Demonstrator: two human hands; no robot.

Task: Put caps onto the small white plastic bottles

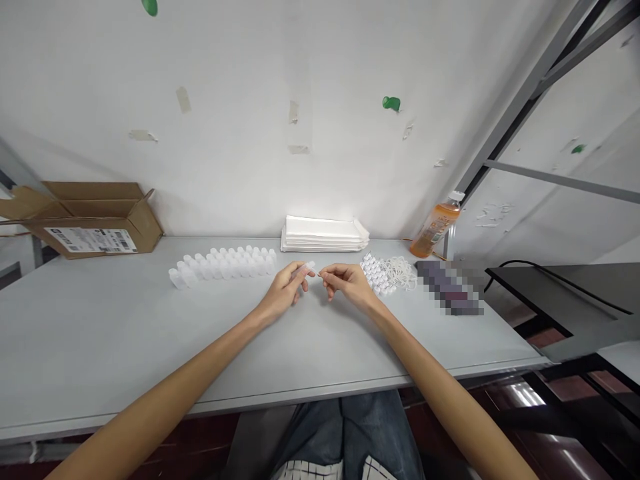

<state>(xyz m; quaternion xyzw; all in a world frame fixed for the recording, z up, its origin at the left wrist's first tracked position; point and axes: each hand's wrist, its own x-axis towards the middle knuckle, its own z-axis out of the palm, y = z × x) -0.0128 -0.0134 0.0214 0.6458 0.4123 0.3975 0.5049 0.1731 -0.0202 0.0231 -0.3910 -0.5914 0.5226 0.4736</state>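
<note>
My left hand (289,287) is closed around a small translucent plastic bottle (307,267), its end pointing toward my right hand. My right hand (347,283) is in a pinch just to the right of that end; whatever lies between its fingertips is too small to make out. Left of my hands, small translucent white bottles (225,263) stand in close rows on the table (320,353). Beside my right hand lies a cluster of small white pieces (379,273), with a heap of thin white cords (401,273) attached or lying against it.
Against the wall lies a stack of flat white packets (324,235). An open cardboard box (100,220) stands at the back left. On the right, an orange drink bottle (437,227) leans against the frame, near a blurred dark object (450,288). The table's front edge (320,393) runs above my lap.
</note>
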